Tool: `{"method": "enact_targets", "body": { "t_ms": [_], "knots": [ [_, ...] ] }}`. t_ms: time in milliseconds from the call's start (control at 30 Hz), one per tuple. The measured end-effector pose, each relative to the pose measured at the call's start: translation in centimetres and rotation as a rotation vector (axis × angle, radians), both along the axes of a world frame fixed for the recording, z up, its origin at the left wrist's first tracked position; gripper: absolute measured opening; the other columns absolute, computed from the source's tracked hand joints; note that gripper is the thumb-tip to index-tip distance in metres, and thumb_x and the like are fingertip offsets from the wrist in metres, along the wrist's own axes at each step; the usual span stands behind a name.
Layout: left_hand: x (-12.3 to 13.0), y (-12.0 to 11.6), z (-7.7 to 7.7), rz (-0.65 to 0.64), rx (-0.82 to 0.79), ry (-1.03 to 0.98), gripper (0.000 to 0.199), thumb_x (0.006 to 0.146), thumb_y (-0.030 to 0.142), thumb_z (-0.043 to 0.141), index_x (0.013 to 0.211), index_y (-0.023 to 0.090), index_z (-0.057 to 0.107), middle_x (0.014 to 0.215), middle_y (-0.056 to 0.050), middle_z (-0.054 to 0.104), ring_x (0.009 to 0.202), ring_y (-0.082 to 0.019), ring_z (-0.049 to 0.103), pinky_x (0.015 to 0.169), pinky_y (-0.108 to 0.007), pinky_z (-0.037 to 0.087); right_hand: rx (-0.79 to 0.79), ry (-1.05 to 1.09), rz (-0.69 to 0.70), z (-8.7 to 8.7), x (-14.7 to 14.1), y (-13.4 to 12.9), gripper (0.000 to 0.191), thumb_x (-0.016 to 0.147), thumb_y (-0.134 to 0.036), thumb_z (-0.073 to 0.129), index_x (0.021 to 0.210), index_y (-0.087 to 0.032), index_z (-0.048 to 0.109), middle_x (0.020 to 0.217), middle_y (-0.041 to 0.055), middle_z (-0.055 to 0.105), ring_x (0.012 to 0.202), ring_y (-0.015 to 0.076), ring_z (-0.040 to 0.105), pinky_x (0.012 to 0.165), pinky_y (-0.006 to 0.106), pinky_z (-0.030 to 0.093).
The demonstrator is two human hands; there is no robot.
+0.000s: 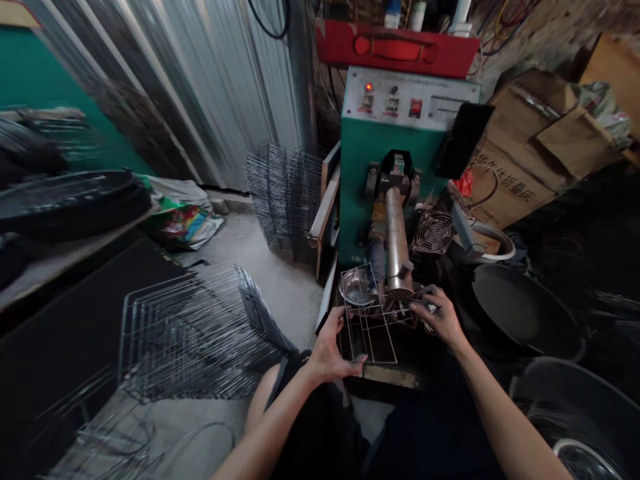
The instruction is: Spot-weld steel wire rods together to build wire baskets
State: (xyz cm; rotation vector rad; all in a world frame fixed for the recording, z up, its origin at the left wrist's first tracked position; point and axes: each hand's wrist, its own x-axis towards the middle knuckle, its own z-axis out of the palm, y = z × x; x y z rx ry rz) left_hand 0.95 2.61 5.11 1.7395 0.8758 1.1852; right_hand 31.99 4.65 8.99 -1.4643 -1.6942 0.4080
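My left hand (330, 350) grips the near left side of a rectangular wire rack (367, 333), with its fingers curled around the wires. My right hand (440, 317) holds the rack's right end, close to a polished steel roller (397, 243) on a green machine (390, 150). A shiny round metal dish (357, 289) sits at the rack's far left corner. The rack rests over a dark work surface in front of the machine, and its underside is hidden.
A large stack of wire racks (200, 333) lies to my left, and another stack (283, 197) stands upright beyond it. Black round pans (520, 307) sit right of the machine, beside a small cooling fan (433, 233). Cardboard boxes (520, 160) and a corrugated metal wall (225, 87) close in the space.
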Motion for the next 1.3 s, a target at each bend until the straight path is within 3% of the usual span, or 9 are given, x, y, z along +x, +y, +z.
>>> {"method": "enact_targets", "body": {
  "t_ms": [267,567,767,833,900,1033,1167,1233,1300],
  "knots": [
    [0.3,0.7,0.0,0.006,0.006,0.005,0.086,0.060,0.027,0.082,0.138,0.020,0.046,0.127,-0.011,0.057,0.120,-0.033,0.060,0.108,-0.056,0.053,-0.004,0.042,-0.016,-0.4,0.3,0.7,0.057,0.077,-0.077,0.071,0.060,-0.024,0.063,0.080,0.0066,0.059,0.086,0.0261,0.056,0.078,0.038,0.047],
    [0.4,1.5,-0.5,-0.022,0.005,-0.003,0.089,0.058,0.026,0.082,0.139,0.020,0.045,0.125,-0.010,0.056,0.119,-0.032,0.060,0.109,-0.053,0.053,0.027,0.010,-0.008,-0.9,0.9,0.9,0.054,0.081,-0.071,0.072,0.059,-0.023,0.060,0.083,0.0063,0.062,0.085,0.0250,0.055,0.078,0.038,0.044],
    [0.6,0.8,-0.4,-0.017,-0.008,0.001,0.088,0.061,0.028,0.082,0.140,0.018,0.044,0.129,-0.011,0.055,0.122,-0.031,0.058,0.112,-0.054,0.051,0.015,0.006,-0.011,0.1,0.3,0.4,0.053,0.082,-0.069,0.072,0.058,-0.023,0.060,0.087,0.0079,0.065,0.089,0.0261,0.057,0.081,0.039,0.046],
    [0.5,-0.6,-0.3,-0.023,-0.019,-0.011,0.090,0.060,0.028,0.082,0.140,0.019,0.043,0.128,-0.010,0.055,0.122,-0.030,0.058,0.113,-0.054,0.050,0.003,0.033,-0.008,0.5,0.4,-0.8,0.050,0.083,-0.068,0.071,0.062,-0.023,0.063,0.095,0.0087,0.068,0.094,0.0268,0.060,0.085,0.039,0.047],
    [0.0,-2.7,-0.5,-0.017,-0.052,-0.027,0.091,0.059,0.027,0.083,0.140,0.020,0.043,0.128,-0.010,0.055,0.121,-0.030,0.059,0.113,-0.053,0.050,-0.005,0.102,-0.013,0.3,1.1,-2.8,0.043,0.087,-0.066,0.067,0.080,-0.023,0.070,0.105,0.0094,0.070,0.102,0.0279,0.063,0.091,0.040,0.049],
    [-0.9,-8.0,-0.8,0.047,-0.242,-0.159,0.092,0.057,0.033,0.087,0.137,0.022,0.044,0.126,-0.010,0.057,0.121,-0.030,0.059,0.108,-0.051,0.053,-0.051,0.126,-0.166,-2.4,4.4,-8.7,0.053,0.095,-0.064,0.054,0.127,-0.024,0.065,0.124,0.0119,0.071,0.116,0.0307,0.066,0.097,0.042,0.053],
    [-0.1,-12.8,0.1,0.117,-0.513,-0.446,0.078,0.061,0.056,0.087,0.124,0.025,0.052,0.117,-0.009,0.059,0.111,-0.028,0.062,0.094,-0.047,0.058,-0.138,-0.040,-0.383,-4.2,6.7,-13.2,0.057,0.096,-0.063,0.047,0.129,-0.021,0.068,0.115,0.0136,0.077,0.107,0.0334,0.072,0.085,0.041,0.059],
    [-0.1,-15.7,0.7,0.119,-0.657,-0.573,0.063,0.072,0.065,0.079,0.117,0.026,0.057,0.115,-0.009,0.061,0.106,-0.028,0.065,0.091,-0.047,0.059,-0.104,-0.084,-0.438,-3.2,6.6,-14.2,0.055,0.096,-0.059,0.047,0.127,-0.020,0.071,0.110,0.0143,0.078,0.102,0.0333,0.074,0.082,0.040,0.059],
    [-1.7,-19.0,1.2,0.040,-0.772,-0.638,0.056,0.072,0.064,0.081,0.112,0.029,0.062,0.116,-0.008,0.063,0.108,-0.029,0.066,0.090,-0.047,0.058,-0.066,-0.118,-0.420,-1.2,6.0,-14.6,0.051,0.094,-0.055,0.050,0.120,-0.019,0.074,0.104,0.0140,0.079,0.096,0.0318,0.075,0.081,0.037,0.059]
  ]
}}
